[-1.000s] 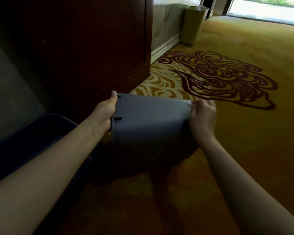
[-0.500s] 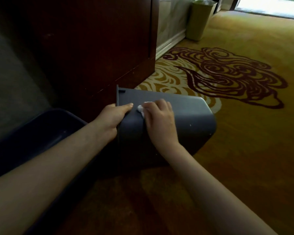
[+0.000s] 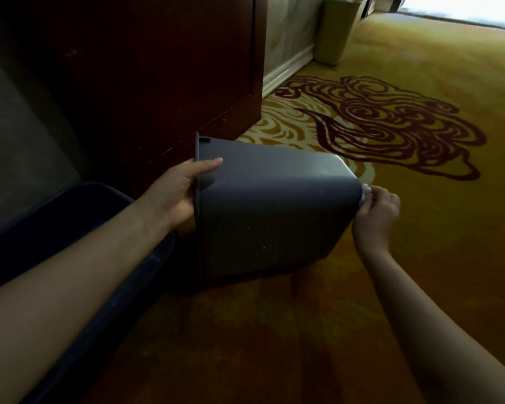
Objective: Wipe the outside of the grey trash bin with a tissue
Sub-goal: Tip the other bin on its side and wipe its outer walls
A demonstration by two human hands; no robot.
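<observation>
The grey trash bin is tipped on its side above the carpet, its rim to the left and its base to the right. My left hand grips the rim, thumb lying on the outer wall. My right hand is at the bin's base corner, fingers pinched on a small white tissue that touches the bin's edge. Most of the tissue is hidden by my fingers.
A dark blue tub lies under my left forearm at the left. A dark wooden cabinet stands behind the bin. A pale green bin stands far back by the wall. Patterned yellow carpet spreads to the right.
My right hand has slid the tissue from near the rim along the bin's side to the base corner. The left hand keeps its grip on the rim.
</observation>
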